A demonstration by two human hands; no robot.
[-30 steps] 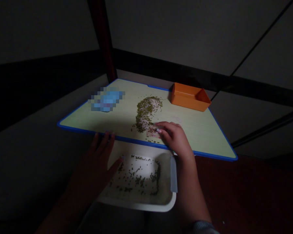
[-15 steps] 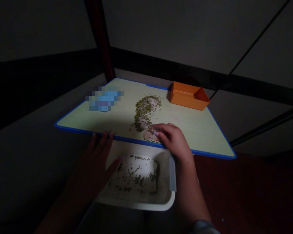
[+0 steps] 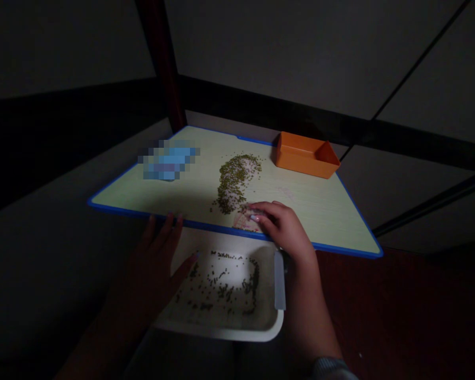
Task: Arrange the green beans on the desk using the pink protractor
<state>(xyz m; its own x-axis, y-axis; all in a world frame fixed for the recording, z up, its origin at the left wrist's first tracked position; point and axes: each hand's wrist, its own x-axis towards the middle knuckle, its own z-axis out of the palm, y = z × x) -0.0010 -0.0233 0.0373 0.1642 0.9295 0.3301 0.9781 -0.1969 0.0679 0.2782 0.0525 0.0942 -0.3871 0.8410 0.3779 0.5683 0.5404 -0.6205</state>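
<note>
Small green beans, apparently mung beans [image 3: 234, 178], lie in a curved heap on the pale, blue-edged tabletop [image 3: 320, 216], mixed with whitish-pink bits. My right hand [image 3: 283, 224] rests at the heap's near end, thumb and forefinger drawn close together; what lies between them is too small to make out. By those fingertips is a pinkish printed patch, with a few beans along the table's near edge. Below this edge sits a white tub [image 3: 221, 333] with scattered beans inside. My left hand [image 3: 158, 258] is open in shadow, fingers spread toward the table edge, thumb over the tub.
An orange open box [image 3: 306, 163] stands at the table's back right corner. Toward the left lies a blurred-out blue item [image 3: 170, 162]. Pale panelled walls close in behind the table, and a dark red floor [image 3: 380, 306] shows at lower right.
The line of beans at the near table edge, beside my right fingers, has thinned and shifted closer to the edge. My right fingers have barely moved; my left hand stays in place.
</note>
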